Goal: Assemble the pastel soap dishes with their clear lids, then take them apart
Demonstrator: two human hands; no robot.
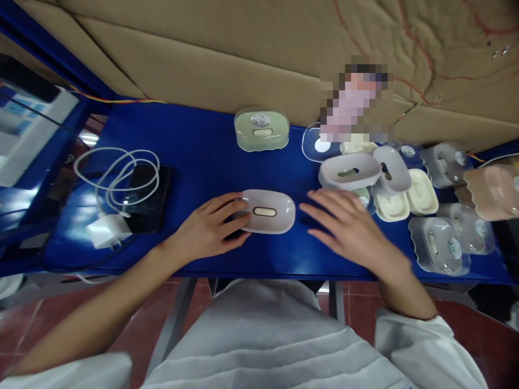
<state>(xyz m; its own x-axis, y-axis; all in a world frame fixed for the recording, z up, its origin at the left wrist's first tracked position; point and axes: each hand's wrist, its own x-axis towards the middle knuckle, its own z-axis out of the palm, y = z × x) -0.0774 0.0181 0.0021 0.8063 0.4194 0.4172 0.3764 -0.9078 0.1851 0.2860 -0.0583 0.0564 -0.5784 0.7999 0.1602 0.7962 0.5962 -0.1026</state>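
Observation:
A pale lilac oval soap dish (279,216) lies on the blue table in front of me, with a cream strip showing in its central slot. My left hand (213,224) grips the dish's left end, fingers over the rim and thumb along the near edge. Just right of the dish, my right hand (340,224) hovers with its fingers apart, holding nothing. Beyond that hand are two more lilac soap dishes (392,168), one overlapping the other. Cream soap dishes (422,192) sit beside them.
A green soap box (261,129) with a clear cover stands at the back. Several clear covers (440,246) and a peach piece (492,192) crowd the right side. On the left, a white cable and charger (108,230) lie by a black phone (158,202). Cardboard (203,59) lines the back.

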